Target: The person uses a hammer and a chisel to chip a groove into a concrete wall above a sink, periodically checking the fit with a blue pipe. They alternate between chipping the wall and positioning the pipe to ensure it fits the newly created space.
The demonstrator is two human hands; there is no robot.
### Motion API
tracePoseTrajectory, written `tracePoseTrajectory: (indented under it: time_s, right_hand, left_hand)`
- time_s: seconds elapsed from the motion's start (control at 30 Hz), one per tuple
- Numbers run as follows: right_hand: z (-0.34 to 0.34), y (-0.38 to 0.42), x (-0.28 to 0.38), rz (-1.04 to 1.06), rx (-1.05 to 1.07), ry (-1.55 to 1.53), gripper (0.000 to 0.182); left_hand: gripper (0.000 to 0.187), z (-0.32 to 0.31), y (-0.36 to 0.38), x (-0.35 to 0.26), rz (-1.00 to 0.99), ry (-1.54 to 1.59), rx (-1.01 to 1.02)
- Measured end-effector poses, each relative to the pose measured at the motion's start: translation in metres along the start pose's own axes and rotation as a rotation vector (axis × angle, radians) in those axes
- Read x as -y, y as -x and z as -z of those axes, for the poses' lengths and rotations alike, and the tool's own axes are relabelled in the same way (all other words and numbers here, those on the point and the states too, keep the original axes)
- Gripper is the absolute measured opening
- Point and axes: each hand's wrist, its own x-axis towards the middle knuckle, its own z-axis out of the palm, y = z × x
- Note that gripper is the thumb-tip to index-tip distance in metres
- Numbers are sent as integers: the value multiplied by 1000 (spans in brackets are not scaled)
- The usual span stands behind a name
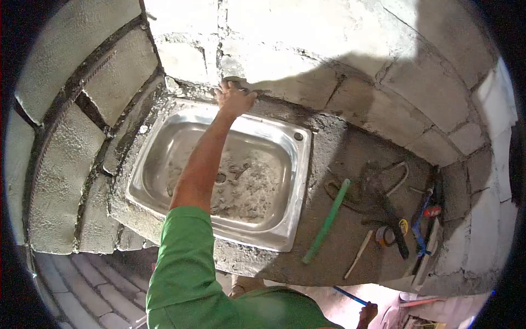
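Note:
My left hand (234, 100) reaches across the sink to its back edge, at the foot of the block wall. Its fingers are bent around a dark grey lump (236, 80) that looks like wet mortar, partly hidden by the hand. Below my forearm lies the stainless steel sink (298, 181), set in a rough concrete counter, with grey grit and bits scattered in its basin. At the bottom right, my right hand (367, 313) hangs low beside my body, closed on a thin blue stick (350, 296).
On the counter to the right lie a green tube (327, 220), a pale stick (359, 254), a roll of tape (385, 235), a dark-handled tool (399, 236) and a blue tool (421, 227). Block walls (307, 88) rise behind and at both sides.

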Motion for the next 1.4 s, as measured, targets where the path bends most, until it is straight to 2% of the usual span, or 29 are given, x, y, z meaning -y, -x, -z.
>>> tracePoseTrajectory:
  time_s: [0.1,0.17,0.2,0.27,0.3,0.33,0.37,0.4,0.43,0.5,0.53,0.57,0.6,0.63,0.67,0.7,0.73,0.77,0.87,1.0,1.03,1.07,1.1,1.13,1.17,1.27,1.3,1.33,1.4]
  right_hand:
    - [3,21,-38,-120,-25,-393,23]
    - [3,31,-49,-351,182,-621,14]
    - [-9,46,-30,-240,74,-339,11]
    - [-19,45,-32,-221,136,-396,11]
    - [-22,43,-30,-196,198,-455,11]
    - [-33,40,-1,-407,56,-182,14]
    - [-41,42,15,-406,57,-189,14]
    - [-44,50,35,-254,79,-215,17]
    - [-44,55,39,-103,99,-236,19]
    - [-53,41,26,-56,180,-441,22]
    - [-60,20,-28,-102,161,-597,22]
    - [-59,-6,-82,108,372,-761,24]
    - [-55,16,-41,112,190,-298,23]
    - [-52,39,-2,46,41,163,26]
    - [-41,67,55,-186,57,-348,32]
    - [-50,47,5,107,-61,288,31]
    - [-41,64,38,157,-128,368,29]
    - [-30,89,97,203,-200,450,28]
    - [-14,87,98,39,-412,353,33]
    - [25,70,112,-22,-661,31,37]
    - [32,63,104,-62,-715,-110,37]
    - [42,72,148,-202,-725,-434,35]
    - [43,83,188,-120,-722,-696,37]
    - [46,78,191,-80,-717,-723,37]
    - [48,71,194,-35,-703,-753,38]
    - [30,43,182,277,-573,-813,37]
    - [22,23,176,121,-585,-819,35]
    - [8,8,164,232,-599,-643,36]
    - [-25,-2,177,297,-578,-338,37]
  left_hand:
    - [68,3,6,2,41,71,-24]
    - [67,-1,9,13,-139,731,103]
    - [68,-6,14,5,-170,834,105]
    - [74,-23,29,-16,-187,667,-40]
    - [75,-29,42,-28,-160,299,-185]
    - [73,-37,51,-32,-199,153,-216]
    - [70,-41,55,-34,-243,6,-249]
    - [67,-19,59,-37,-395,312,9]
    - [67,-9,66,-41,-400,313,13]
    - [54,-1,84,-59,-548,920,413]
    - [37,-3,87,-58,-796,772,202]
    - [34,-25,71,-48,-858,531,-115]
    - [31,-51,53,-37,-829,280,-445]
    - [33,-52,43,-23,-781,188,-382]
    - [34,-56,38,1,-727,88,-323]
    - [36,-61,30,30,-672,-52,-320]
    - [37,-71,17,62,-609,-219,-353]
    - [44,-144,-38,121,-610,-758,-637]
    - [61,-63,4,102,105,-504,-151]
    - [48,-43,15,107,-88,-132,-368]
    - [43,-39,18,99,-227,15,-394]
    - [39,6,61,40,-155,372,-281]
    - [39,8,77,10,-74,673,-65]
    - [37,14,98,-18,-400,523,68]
    - [39,33,146,-59,-445,784,279]
    - [78,49,243,-150,-789,317,683]
    - [82,38,274,-163,-916,534,516]
    - [78,37,293,-183,-890,299,685]
    - [56,-36,324,-198,-998,455,138]
